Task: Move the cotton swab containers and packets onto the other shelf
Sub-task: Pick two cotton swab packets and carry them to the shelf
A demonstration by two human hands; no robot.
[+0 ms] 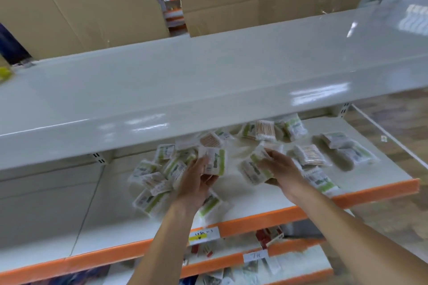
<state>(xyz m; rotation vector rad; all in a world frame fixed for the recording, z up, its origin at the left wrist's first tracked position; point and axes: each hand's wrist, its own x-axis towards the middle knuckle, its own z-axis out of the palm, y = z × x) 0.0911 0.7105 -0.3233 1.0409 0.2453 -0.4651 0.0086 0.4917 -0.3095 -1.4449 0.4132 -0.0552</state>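
Green-striped packet (pixel 214 161) upright in left hand (pixel 194 183)

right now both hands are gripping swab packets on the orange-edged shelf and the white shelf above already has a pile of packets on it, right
Not quite. In the head view the left hand and right hand do each grip swab packets over the orange-edged shelf, but the white shelf above holds no pile of packets; its visible surface is bare.

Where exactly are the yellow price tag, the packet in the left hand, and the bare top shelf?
Yellow price tag (pixel 201 236), head view, its yellow strip.
Packet in the left hand (pixel 215 161), head view, its label.
Top shelf (pixel 185 81), head view, bare surface.
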